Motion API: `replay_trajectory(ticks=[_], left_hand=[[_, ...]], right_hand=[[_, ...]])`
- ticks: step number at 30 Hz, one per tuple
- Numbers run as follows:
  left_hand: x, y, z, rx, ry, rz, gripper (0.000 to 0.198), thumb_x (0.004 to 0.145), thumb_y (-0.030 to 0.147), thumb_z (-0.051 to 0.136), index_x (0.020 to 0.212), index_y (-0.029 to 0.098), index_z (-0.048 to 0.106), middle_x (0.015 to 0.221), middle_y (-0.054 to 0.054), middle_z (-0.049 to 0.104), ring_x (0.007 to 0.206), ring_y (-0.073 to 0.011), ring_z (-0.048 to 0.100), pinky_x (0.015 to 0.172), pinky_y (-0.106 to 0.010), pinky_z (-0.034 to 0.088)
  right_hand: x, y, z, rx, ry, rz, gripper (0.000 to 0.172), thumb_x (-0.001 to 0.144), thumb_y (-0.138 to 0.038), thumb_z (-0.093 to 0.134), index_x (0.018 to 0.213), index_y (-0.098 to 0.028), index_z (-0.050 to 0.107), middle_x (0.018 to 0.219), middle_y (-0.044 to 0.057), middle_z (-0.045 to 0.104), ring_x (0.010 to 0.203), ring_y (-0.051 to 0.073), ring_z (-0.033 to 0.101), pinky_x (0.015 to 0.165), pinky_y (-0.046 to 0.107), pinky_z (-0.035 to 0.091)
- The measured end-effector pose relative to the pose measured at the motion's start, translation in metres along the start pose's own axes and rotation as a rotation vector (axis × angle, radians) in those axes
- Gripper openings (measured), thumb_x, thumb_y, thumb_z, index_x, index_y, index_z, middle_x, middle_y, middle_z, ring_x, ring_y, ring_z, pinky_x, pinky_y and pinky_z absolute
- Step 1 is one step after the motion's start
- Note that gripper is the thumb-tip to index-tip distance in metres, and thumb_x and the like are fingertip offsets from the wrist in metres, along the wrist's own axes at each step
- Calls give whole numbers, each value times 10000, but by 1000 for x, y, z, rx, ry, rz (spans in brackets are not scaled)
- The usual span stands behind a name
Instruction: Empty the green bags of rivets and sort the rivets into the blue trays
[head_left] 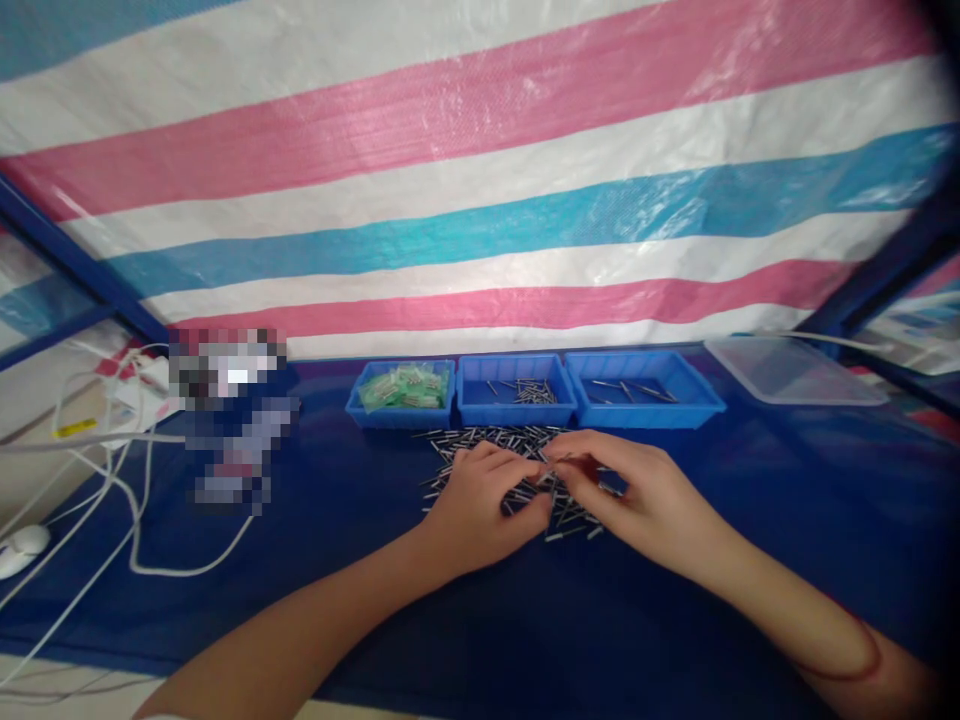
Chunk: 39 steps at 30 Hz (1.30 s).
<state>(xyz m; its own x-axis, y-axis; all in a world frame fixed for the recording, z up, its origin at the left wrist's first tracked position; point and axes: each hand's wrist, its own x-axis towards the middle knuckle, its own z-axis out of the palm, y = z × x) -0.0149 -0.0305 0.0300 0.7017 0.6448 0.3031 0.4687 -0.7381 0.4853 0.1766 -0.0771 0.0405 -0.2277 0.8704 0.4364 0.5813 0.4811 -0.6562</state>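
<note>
A loose heap of thin metal pins [487,437] lies on the blue tabletop, partly covered by both hands. My left hand [487,500] rests over the left side of the heap, its fingers bent and a gap showing between thumb and forefinger. From the right, my right hand [637,490] pinches a small thin metal pin at its fingertips, close to the left forefinger. The pin's exact shape is too small to make out. Just behind the heap stand a blue tray with several pins [517,415] and another blue tray with a few longer pins [656,412].
A third blue tray [401,418] at the left holds green-looking plastic packets [409,385]. At the back right lies a clear plastic lid [795,375]. White cables [142,520], a power strip [142,385] and a white mouse [24,550] occupy the left side. A striped sheet [480,200] hangs behind.
</note>
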Motion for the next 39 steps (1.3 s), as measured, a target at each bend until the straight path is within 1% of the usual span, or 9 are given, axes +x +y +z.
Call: replay_trajectory(ticks=[5, 11, 20, 24, 29, 31, 34, 37, 39], left_hand=[[-1, 6, 0, -57, 68, -27, 225, 957, 285, 448, 884, 183, 635, 882, -35, 691, 864, -166, 582, 768, -313, 385], [4, 11, 1, -50, 154, -53, 170, 930, 280, 505, 909, 189, 647, 899, -35, 687, 877, -168, 601, 795, -313, 417], [3, 13, -3, -103, 260, -100, 136, 922, 249, 526, 949, 197, 649, 912, -20, 674, 878, -154, 611, 796, -283, 433], [1, 7, -4, -120, 279, -108, 76, 897, 241, 567, 904, 186, 619, 872, -15, 646, 852, -151, 596, 800, -283, 432], [-3, -6, -10, -134, 236, -146, 238, 897, 292, 558, 1108, 183, 562, 915, -29, 640, 847, -161, 590, 814, -308, 442], [-3, -13, -15, -85, 189, -138, 271, 905, 290, 537, 1159, 196, 556, 956, -37, 650, 890, -175, 589, 832, -328, 432], [-2, -26, -23, 30, 91, -115, 196, 909, 225, 500, 1055, 220, 631, 1005, -37, 660, 951, -192, 580, 828, -349, 403], [-1, -35, -25, 108, -8, -89, 205, 883, 187, 516, 1012, 238, 667, 1005, -25, 662, 940, -193, 569, 810, -359, 380], [-1, -36, -22, 144, -65, -72, 191, 878, 246, 551, 1022, 249, 677, 1003, -24, 660, 942, -202, 560, 814, -373, 367]], right_hand=[[2, 2, 7, 182, 96, 139, 125, 859, -267, 586, 972, -215, 596, 952, 41, 680, 755, 144, 645, 663, 265, 518], [8, -1, 9, 403, 156, 252, 162, 849, -358, 608, 880, -201, 634, 833, 44, 673, 744, 168, 629, 681, 308, 531], [13, 1, 6, 415, 124, 176, 113, 855, -302, 602, 875, -225, 683, 906, 56, 625, 817, 172, 611, 639, 289, 510], [11, 0, 9, 237, 115, 111, 135, 876, -285, 570, 898, -211, 681, 922, 63, 623, 751, 153, 591, 595, 277, 485], [15, 17, -1, -78, 205, 5, 178, 908, -287, 518, 863, -206, 670, 897, 74, 653, 879, 203, 610, 789, 351, 495], [16, 33, -11, -236, 353, 36, 189, 908, -318, 517, 881, -214, 672, 906, 81, 660, 895, 224, 609, 817, 383, 486], [14, 60, -28, -540, 533, 163, 234, 905, -367, 514, 879, -210, 686, 899, 91, 669, 861, 243, 600, 817, 413, 462], [10, 75, -35, -720, 481, 262, 289, 897, -418, 519, 963, -207, 705, 950, 103, 679, 885, 265, 596, 816, 435, 444], [8, 75, -33, -744, 460, 277, 318, 888, -435, 528, 1024, -205, 700, 991, 110, 679, 911, 277, 592, 812, 437, 443]])
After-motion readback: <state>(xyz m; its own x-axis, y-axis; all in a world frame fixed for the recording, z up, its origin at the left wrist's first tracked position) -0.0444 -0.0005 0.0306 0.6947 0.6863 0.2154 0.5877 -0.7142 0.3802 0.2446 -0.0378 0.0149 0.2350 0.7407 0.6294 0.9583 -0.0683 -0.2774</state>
